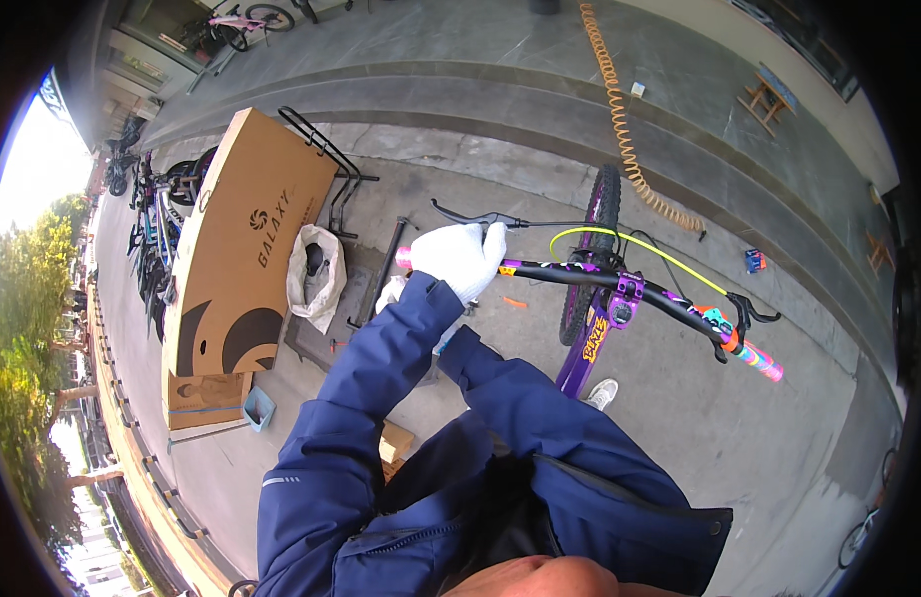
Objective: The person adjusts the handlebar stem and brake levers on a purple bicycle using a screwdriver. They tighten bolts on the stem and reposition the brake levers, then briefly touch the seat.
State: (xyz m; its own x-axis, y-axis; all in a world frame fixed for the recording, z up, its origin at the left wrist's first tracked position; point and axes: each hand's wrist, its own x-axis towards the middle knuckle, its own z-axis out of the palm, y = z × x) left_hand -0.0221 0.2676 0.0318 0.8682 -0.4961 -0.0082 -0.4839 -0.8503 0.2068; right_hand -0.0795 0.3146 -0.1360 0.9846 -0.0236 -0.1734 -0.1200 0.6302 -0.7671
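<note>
My left hand (pixel 455 261), in a white knit glove, is wrapped around the left side of the bicycle handlebar (pixel 565 273), just below the black brake lever (pixel 472 216). A bit of pink grip (pixel 404 258) sticks out past the glove. My right arm crosses beneath the left forearm. Only a strip of white glove on my right hand (pixel 390 295) shows beside the left sleeve, its fingers hidden. A purple stem clamp (pixel 628 290) holds the bar above the purple frame (pixel 584 356). At the far end are a second brake lever (pixel 751 310) and a multicoloured grip (pixel 759 361).
Left of me stands a large cardboard box (pixel 244 229), with a white sack (pixel 315 277) and a black rack (pixel 331 164) beside it. An orange coiled hose (pixel 620 119) hangs over the steps. A small blue-red item (pixel 756 261) lies at right, an orange piece (pixel 515 302) beneath the bar.
</note>
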